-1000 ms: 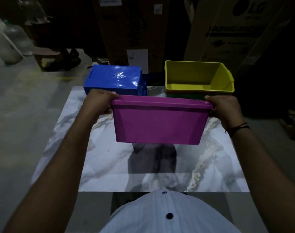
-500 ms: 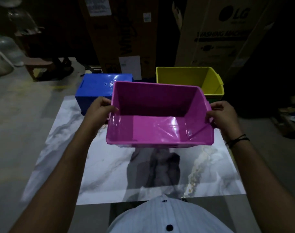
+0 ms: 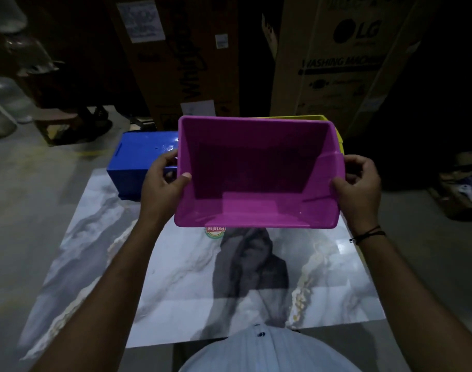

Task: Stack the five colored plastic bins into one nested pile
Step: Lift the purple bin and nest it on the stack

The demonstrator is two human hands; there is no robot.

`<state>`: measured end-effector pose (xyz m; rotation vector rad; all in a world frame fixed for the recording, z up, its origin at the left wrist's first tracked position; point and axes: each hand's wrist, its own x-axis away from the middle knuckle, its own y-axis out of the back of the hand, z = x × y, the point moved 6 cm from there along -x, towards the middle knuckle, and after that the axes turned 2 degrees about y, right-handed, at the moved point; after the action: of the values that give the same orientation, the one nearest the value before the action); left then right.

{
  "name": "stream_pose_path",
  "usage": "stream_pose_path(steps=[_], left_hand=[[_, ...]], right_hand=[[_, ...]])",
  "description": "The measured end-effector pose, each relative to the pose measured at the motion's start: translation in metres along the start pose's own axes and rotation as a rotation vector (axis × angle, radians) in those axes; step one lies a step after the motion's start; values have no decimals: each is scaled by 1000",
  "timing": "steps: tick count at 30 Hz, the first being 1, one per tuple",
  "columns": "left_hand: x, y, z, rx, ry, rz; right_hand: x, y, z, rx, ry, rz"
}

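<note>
1. At the far left of the table, a blue bin (image 3: 138,162) was seen lying upside down on the marble-patterned tabletop (image 3: 175,277), its glossy base turned up
2. Behind it, a tall brown carton (image 3: 181,57) was marked with vertical lettering too dim to be read with certainty; a white label on it could not be read
3. The left hand (image 3: 162,186) was closed on the left rim of the magenta bin (image 3: 256,173), thumb laid inside the wall, fingers wrapped outside
4. The magenta bin was held in the air above the table, its open mouth tipped toward the camera; smooth glossy plastic, sloped walls and a flat floor were shown
5. Under its near edge, a round sticker (image 3: 215,232) reading "Patelsa", seen inverted, was partly visible
6. Only a yellow bin (image 3: 329,122) rim was seen behind the magenta one
7. The right hand (image 3: 359,183) was clamped on the right rim, a dark cord worn at the wrist
8. On the right carton (image 3: 337,63), "LG" and "WASHING MACHINE" were printed
</note>
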<state>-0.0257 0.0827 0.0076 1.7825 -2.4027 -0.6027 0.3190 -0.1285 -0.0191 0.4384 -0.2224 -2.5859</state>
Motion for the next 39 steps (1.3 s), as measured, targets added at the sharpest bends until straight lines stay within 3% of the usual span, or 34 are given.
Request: stream_pose_path(steps=[5,8,12,19,26,39], left_hand=[[-14,-23,-30,-13,-92,37],[-26,-46,-42,-64,-84,188],[-52,-80,-44,-331,-152,389],[-102,-124,-62,-549,-172,384],[-132,-169,-67,-580,-103,347],[-146,-217,-21,-555,100,490]], right_hand=[[-34,5,9,186,139,29],[-52,2,19,304,195,149],[-73,1,32,536,243,355],[-134,-1,17,706,253,569],[-191,-14,-4,716,185,615],[-215,-44,-94,697,53,783]])
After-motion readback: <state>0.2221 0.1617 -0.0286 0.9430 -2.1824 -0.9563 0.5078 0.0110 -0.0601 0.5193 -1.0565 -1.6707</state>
